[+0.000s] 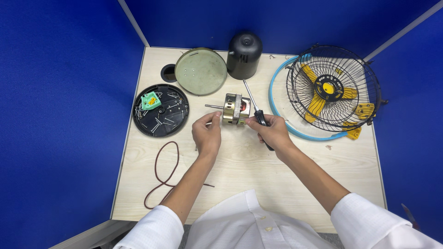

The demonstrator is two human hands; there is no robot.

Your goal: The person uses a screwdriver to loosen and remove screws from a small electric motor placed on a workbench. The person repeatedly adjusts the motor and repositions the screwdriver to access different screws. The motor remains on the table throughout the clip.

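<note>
- Motor (pixel 236 109), a small brass-coloured block with a steel shaft pointing left, is sitting on the bench (pixel 249 170) directly between the two hands.
- Left hand (pixel 207 135) is pinching narrow, its fingers (pixel 215 118) touching the motor's near left edge, just below the shaft.
- Right hand (pixel 273 130) is closing around the black handle of a screwdriver (pixel 255 107), its fingers (pixel 251 121) resting against the motor's right side; the blade is slanting up and away past the motor.
- Beyond the fingers, a black motor cover (pixel 243 54) and a round greenish plate (pixel 200 71) are standing near the far edge.
- Left of the left fingers, a black dish of screws (pixel 160 110) is lying near, with a dark red cord (pixel 162 173) below it.
- Right of the right fingers, a wire fan guard (pixel 333 88) with yellow blades is sitting close, on a blue ring (pixel 277 99).
- Bare bench is lying open nearer the person, below both wrists.
</note>
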